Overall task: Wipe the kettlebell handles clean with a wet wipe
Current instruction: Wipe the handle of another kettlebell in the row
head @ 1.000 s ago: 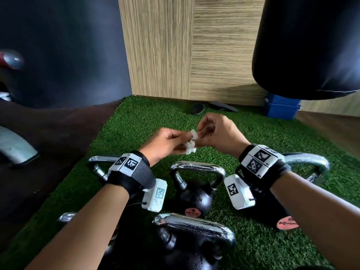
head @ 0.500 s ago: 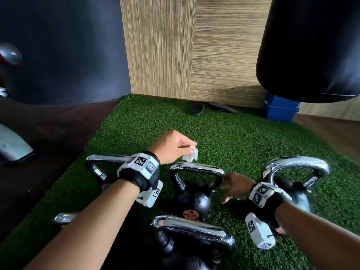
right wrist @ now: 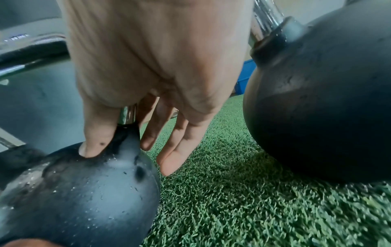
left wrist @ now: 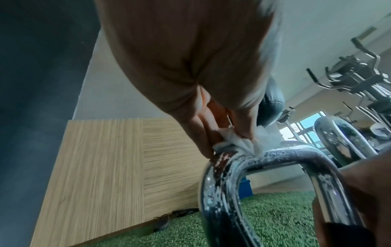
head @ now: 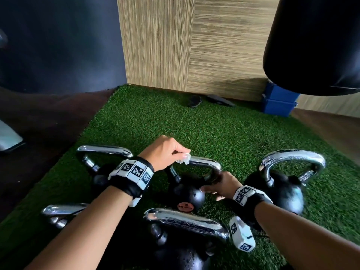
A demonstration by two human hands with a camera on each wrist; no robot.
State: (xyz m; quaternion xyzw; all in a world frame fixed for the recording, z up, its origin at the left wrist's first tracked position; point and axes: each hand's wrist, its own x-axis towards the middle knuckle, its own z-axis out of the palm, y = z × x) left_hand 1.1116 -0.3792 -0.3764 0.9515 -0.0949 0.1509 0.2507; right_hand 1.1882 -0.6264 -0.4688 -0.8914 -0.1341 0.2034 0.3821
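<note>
Several black kettlebells with chrome handles stand on green turf (head: 214, 133). My left hand (head: 181, 155) pinches a crumpled white wet wipe (head: 185, 160) against the left top corner of the middle kettlebell's handle (head: 204, 162). The left wrist view shows the wipe (left wrist: 239, 143) pressed onto that handle (left wrist: 275, 155) under my left hand (left wrist: 228, 142). My right hand (head: 211, 191) is at the handle's right leg. In the right wrist view its thumb rests on the black ball (right wrist: 84, 192), and the fingers of the right hand (right wrist: 127, 150) hang fairly straight beside the post.
A larger kettlebell (head: 282, 190) stands close on the right, one (head: 185, 221) in front, two more handles (head: 105, 151) on the left. A black punching bag (head: 315, 45) hangs at upper right. A blue box (head: 278, 106) and dark sandals (head: 194, 101) lie by the wooden wall.
My hands parted from the wipe held between them. The left hand brought the wipe down onto the middle handle. The right hand dropped to the handle's right leg.
</note>
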